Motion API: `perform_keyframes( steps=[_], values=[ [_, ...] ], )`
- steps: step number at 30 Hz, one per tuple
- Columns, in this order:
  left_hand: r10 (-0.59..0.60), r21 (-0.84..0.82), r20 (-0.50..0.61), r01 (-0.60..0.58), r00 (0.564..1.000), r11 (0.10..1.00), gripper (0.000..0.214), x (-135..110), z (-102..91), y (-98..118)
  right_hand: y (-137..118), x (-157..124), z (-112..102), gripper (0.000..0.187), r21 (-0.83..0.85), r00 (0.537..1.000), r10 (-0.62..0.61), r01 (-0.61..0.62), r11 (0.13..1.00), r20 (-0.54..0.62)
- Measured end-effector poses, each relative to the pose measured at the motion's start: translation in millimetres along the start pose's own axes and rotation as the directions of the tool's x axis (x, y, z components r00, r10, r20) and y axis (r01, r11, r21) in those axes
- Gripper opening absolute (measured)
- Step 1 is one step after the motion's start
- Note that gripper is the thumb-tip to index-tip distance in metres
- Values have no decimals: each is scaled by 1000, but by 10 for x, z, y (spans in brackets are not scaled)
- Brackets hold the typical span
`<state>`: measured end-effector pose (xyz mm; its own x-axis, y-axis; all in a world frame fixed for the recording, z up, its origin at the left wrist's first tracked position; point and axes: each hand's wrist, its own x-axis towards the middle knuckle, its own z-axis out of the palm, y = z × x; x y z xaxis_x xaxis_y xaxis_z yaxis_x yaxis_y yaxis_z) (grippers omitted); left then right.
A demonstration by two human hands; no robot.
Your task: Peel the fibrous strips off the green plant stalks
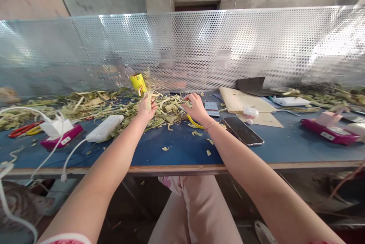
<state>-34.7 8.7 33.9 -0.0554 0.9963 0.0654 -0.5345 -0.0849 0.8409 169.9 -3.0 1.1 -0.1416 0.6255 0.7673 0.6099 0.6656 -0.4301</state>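
Observation:
My left hand [146, 108] is closed around a pale green plant strip [149, 100], held upright over the pile. Curled above the right edge of the same pile is my right hand [197, 108], its fingers bent toward the plant scraps; whether anything sits between the fingertips is hidden. A heap of dried green and cream plant peelings [164, 113] lies under and between both hands. The yellow handle [195, 123] of a tool shows just below my right hand, its other end covered. Behind my left hand a yellow can [138, 83] leans, tilted, among the scraps.
A phone [243, 130] lies right of my right wrist, near brown paper [245, 103] and a small white case [251, 113]. Power strips [61, 137] with cables and a white power bank [105, 128] stand left. A perforated metal screen [182, 50] closes the back.

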Motion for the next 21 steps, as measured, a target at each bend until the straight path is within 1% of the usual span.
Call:
perform_keyframes(
  steps=[1, 2, 4, 6, 8, 10, 11, 12, 13, 14, 16, 18, 20, 21],
  values=[
    [-2, -29, 18, 2, 1000, 1000, 25, -20, 18, 0, -22, -5, 3, 8, 28, 997, -46, 45, 999, 59],
    [1, -55, 35, 1, 999, 998, 26, -41, 36, -1, -37, -12, 11, 11, 56, 989, -81, 74, 996, 127],
    [-7, -75, 71, 13, 997, 997, 26, -82, 70, -3, -40, -34, 42, 17, 50, 968, -96, 87, 995, 230],
    [-9, -74, 92, 16, 996, 997, 26, -112, 95, 3, -9, -71, 82, 25, -57, 955, -52, 72, 996, 293],
    [5, -72, 78, 1, 997, 997, 26, -120, 106, 14, 32, -117, 119, 31, -183, 912, -13, 96, 978, 410],
    [20, -61, 44, -18, 999, 998, 26, -102, 99, 16, 60, -159, 147, 26, -262, 858, 29, 124, 957, 513],
    [28, -44, 25, -27, 999, 999, 26, -81, 89, 9, 66, -171, 159, 21, -295, 845, 53, 127, 947, 532],
    [40, -15, 2, -40, 999, 999, 26, -55, 73, -5, 66, -176, 170, 18, -315, 840, 66, 128, 940, 539],
    [53, 28, -13, -52, 999, 998, 26, -24, 54, -27, 63, -172, 179, 16, -323, 844, 72, 123, 938, 531],
    [93, 85, -60, -88, 994, 993, 24, 11, 31, -56, 59, -160, 184, 16, -315, 856, 71, 111, 943, 513],
    [220, 239, -132, -184, 967, 953, 24, 79, -21, -121, 53, -115, 178, 14, -245, 885, 52, 71, 967, 463],
    [325, 344, -117, -269, 939, 900, 27, 132, -70, -176, 56, -63, 147, 14, -125, 917, 52, -2, 992, 395],
    [407, 392, -98, -340, 908, 855, 31, 161, -102, -205, 60, -22, 100, 18, -11, 950, 140, -142, 990, 280],
    [432, 407, -87, -364, 897, 838, 32, 165, -108, -210, 57, -9, 77, 20, 57, 956, 188, -206, 977, 223]
  ],
)
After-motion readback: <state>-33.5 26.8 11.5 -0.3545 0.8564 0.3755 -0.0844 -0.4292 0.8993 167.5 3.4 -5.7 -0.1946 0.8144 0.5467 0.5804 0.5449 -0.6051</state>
